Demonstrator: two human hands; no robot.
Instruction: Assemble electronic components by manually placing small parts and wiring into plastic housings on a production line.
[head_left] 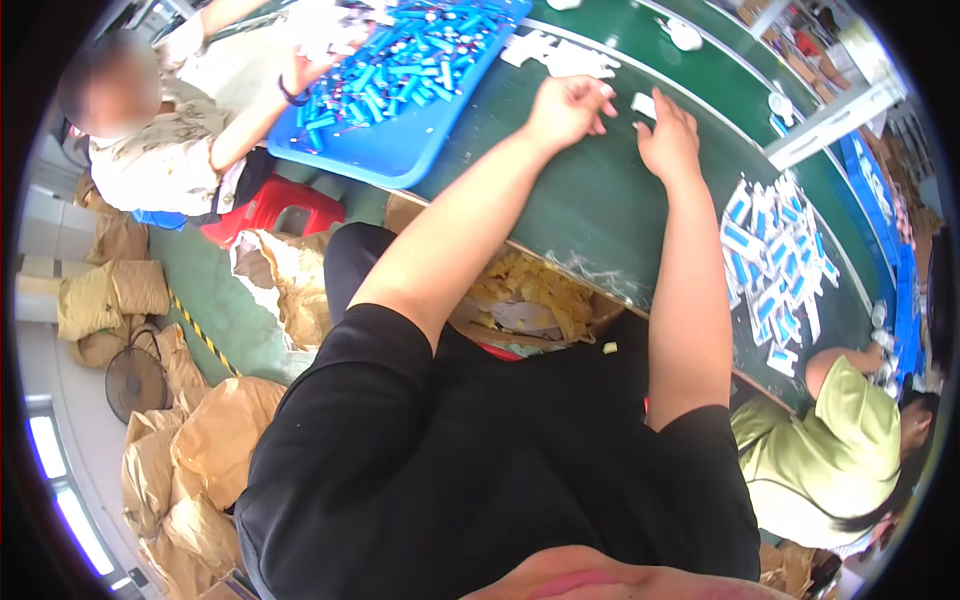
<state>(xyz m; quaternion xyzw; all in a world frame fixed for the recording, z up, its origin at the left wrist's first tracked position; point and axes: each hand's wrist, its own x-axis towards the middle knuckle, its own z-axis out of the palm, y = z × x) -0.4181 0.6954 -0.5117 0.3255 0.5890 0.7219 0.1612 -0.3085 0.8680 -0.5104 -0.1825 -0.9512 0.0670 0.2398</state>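
My left hand (pixel 568 112) is over the green work table (pixel 590 200), its fingers curled together. Whatever is in them, if anything, is too small to make out. To its right, my right hand (pixel 670 140) has a small white plastic piece (pixel 643 105) between thumb and fingers. Just beyond my left hand lies a row of white plastic parts (pixel 560 55). On the left, a blue tray (pixel 400 160) holds many blue cylindrical cells with wires (pixel 400 75). A pile of white parts with blue cells in them (pixel 775 260) lies right of my right forearm.
A person in a light patterned shirt (pixel 150 170) reaches over the tray from the left, beside a red stool (pixel 280 210). Another person in a light green shirt (pixel 830 450) sits at the right. Below the table edge is a carton with yellow scraps (pixel 530 295). Brown sacks (pixel 220 440) stand left.
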